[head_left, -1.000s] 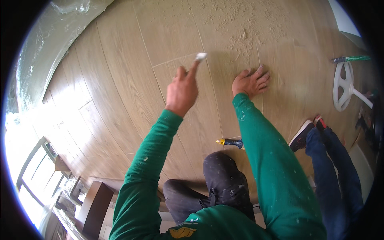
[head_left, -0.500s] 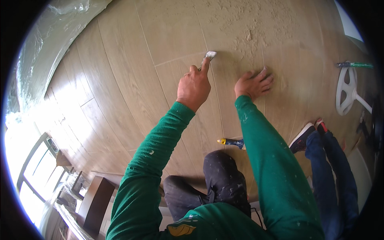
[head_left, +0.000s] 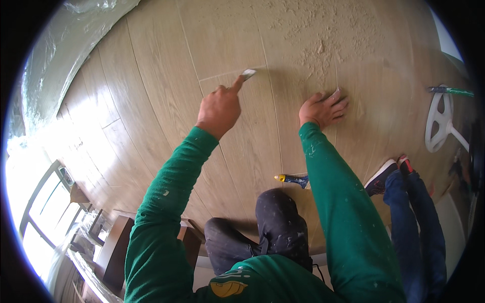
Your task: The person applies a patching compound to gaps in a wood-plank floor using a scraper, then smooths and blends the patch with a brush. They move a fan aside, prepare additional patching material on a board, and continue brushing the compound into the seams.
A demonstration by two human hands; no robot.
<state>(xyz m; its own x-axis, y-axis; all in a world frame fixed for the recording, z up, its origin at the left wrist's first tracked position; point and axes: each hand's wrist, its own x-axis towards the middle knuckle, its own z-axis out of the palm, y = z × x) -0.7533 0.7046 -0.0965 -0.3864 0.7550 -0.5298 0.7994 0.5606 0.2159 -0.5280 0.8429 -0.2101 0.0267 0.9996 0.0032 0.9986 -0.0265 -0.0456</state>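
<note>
My left hand [head_left: 220,107] grips a small light-coloured scraper [head_left: 248,74], index finger extended along it, at a thin pale seam in the wood-look plank floor [head_left: 166,76]. My right hand [head_left: 323,107] lies to the right with fingers spread and resting on the floor. Beyond and above it, pale flakes and crumbs [head_left: 323,48] are scattered over the planks. A paintbrush [head_left: 290,180] with a blue and yellow handle lies by my knee, partly hidden by my right forearm.
Another person's legs [head_left: 414,222] are at the right, beside a white star-shaped base with a pole [head_left: 439,121] and a green-handled tool [head_left: 452,91]. Plastic sheeting [head_left: 65,40] covers the upper left. Dark brown furniture [head_left: 113,242] and a chair-like frame [head_left: 38,197] stand at the lower left.
My left hand, with the scraper, went right, then moved back leftward along the seam. My right hand appears slightly lower and further right, still spread on the floor.
</note>
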